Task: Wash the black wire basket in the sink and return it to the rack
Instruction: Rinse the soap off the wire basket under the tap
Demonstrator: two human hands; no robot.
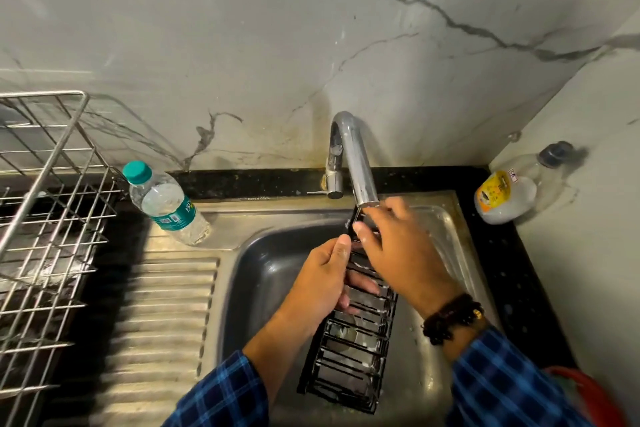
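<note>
Running lengthwise from faucet [349, 156] toward viewer: basket [349, 354].

The wire basket [349, 350] in the middle of the frame is black, its parallel bars flecked with white foam. The sink [263, 274] is dull grey steel, and the ribbed drainboard [166, 315] at lower left shows light and dark stripes. The wall [242, 28] is pale grey-white marble crossed by dark veins. The desk [502, 253] is black with fine pale speckles. At left, a clear bottle [166, 204] has a teal cap and teal label, and the rack [52, 201] is a silver grid. The sleeves [225, 395] are blue plaid. The bracelet [450, 319] is dark beads with one gold.
</note>
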